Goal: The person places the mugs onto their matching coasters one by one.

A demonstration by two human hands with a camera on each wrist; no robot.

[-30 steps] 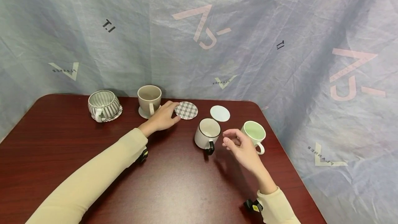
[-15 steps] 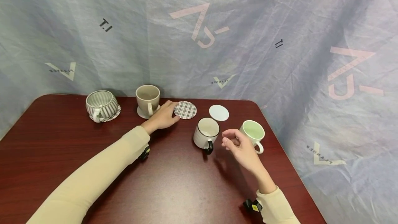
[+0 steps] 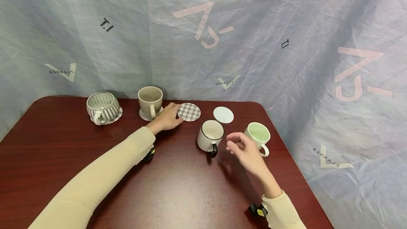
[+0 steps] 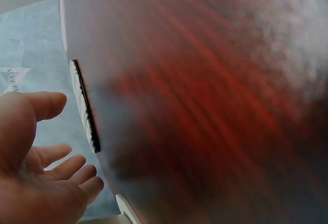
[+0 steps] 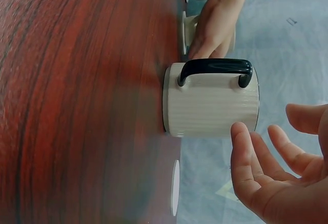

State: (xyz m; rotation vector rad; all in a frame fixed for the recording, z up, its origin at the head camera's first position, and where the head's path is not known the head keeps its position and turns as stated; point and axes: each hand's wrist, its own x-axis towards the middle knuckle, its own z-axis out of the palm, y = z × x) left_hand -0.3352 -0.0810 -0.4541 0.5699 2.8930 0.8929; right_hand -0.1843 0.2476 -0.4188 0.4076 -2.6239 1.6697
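My left hand point(image 3: 166, 117) reaches to the left side of a round plaid coaster point(image 3: 189, 112), fingers spread and loosely bent, gripping nothing. In the left wrist view the coaster point(image 4: 84, 106) appears edge-on past the thumb and fingers. A ribbed white mug point(image 3: 210, 136) with a black rim and black handle stands upright on the table, in front of the coasters. My right hand point(image 3: 248, 154) hovers to the right of this mug, fingers loosely curved with a gap to the thumb. In the right wrist view its fingertips overlap the mug's point(image 5: 215, 101) rim end. It holds nothing.
A green-lined white mug point(image 3: 258, 134) stands just behind my right hand. A plain white coaster point(image 3: 223, 115) lies behind the ribbed mug. A beige mug point(image 3: 150, 99) and a striped round cup point(image 3: 102, 107) sit on coasters at left. A fabric backdrop point(image 3: 203, 56) hangs behind the table point(image 3: 178, 186).
The head view has shifted slightly, so the things on the table appear a little farther left. Both hands keep nearly the same poses beside the coaster and the ribbed mug.
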